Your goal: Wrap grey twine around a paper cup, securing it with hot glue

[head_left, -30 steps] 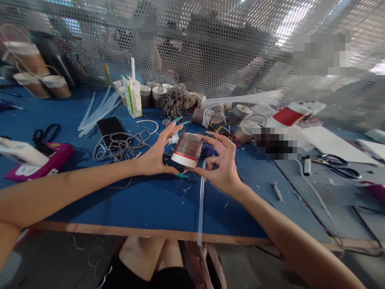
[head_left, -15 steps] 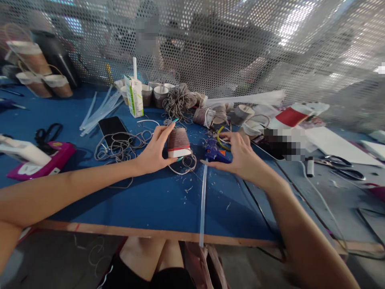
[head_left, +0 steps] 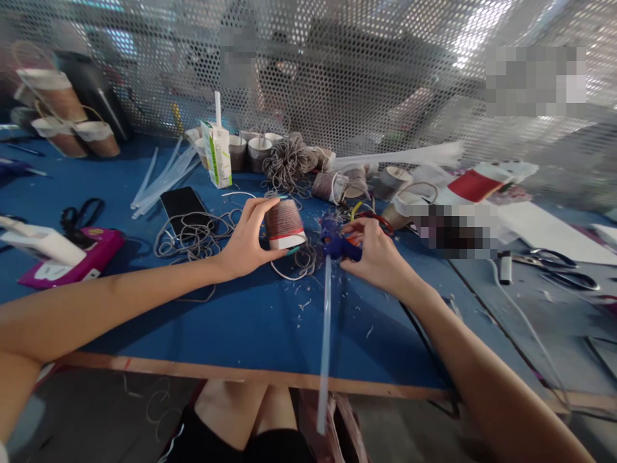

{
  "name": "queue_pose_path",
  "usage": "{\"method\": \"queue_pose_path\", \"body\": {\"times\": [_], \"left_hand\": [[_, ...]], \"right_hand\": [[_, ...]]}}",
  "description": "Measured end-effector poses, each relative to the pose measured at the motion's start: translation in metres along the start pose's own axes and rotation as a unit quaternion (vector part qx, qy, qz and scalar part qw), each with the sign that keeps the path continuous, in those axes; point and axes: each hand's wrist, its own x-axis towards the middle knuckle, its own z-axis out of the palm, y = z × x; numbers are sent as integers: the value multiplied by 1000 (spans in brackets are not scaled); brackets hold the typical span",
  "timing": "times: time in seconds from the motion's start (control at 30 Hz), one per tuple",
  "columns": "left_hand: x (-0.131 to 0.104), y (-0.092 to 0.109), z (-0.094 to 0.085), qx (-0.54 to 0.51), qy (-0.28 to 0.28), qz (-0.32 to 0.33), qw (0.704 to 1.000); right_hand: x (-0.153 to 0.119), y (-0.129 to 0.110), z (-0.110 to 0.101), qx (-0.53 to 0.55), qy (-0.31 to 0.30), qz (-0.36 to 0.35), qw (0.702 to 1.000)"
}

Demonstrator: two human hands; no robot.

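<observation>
Head view | left hand [head_left: 248,239] curled round cord-wrapped cup [head_left: 285,223] | right hand [head_left: 380,256] gripping glue gun [head_left: 333,244]

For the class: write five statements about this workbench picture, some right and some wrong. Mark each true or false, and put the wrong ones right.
1. The left hand holds a cord-wrapped cup. True.
2. The right hand holds scissors. False: the right hand is on the blue glue gun.
3. A translucent stick juts from the glue gun toward the person. True.
4. The drink carton lies on its side. False: the carton stands upright.
5. Loose grey cord lies partly over the dark phone. True.
</observation>
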Motion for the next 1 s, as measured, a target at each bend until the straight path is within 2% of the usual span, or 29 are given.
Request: {"method": "queue_pose_path", "body": {"times": [0.1,0.17,0.23,0.33,0.4,0.47,0.53,0.63,0.7,1.0], "left_hand": [[-1,-3,1,-8,3,-29,1000],[-2,-5,2,-11,2,-40,999],[-3,-7,3,-9,4,-40,999],[-2,-6,3,1,23,-22,999],[-1,-4,2,12,34,-8,999],[1,0,0,23,38,3,999],[2,3,-2,30,39,14,999],[3,4,-3,36,43,22,998],[3,3,-3,35,44,23,998],[3,5,-4,18,47,42,998]], "right_hand": [[0,-10,-4,96,83,21,992],[1,-20,-7,188,96,59,976],[2,-30,-9,294,69,101,948],[1,-45,-11,438,12,141,888],[-3,-53,-11,492,-26,155,856],[-7,-57,-11,506,-41,167,845],[-12,-57,-9,475,-36,165,863],[-18,-53,-5,383,-20,133,914],[-19,-52,-2,344,-17,121,931],[-18,-54,1,332,-57,147,930]]}}
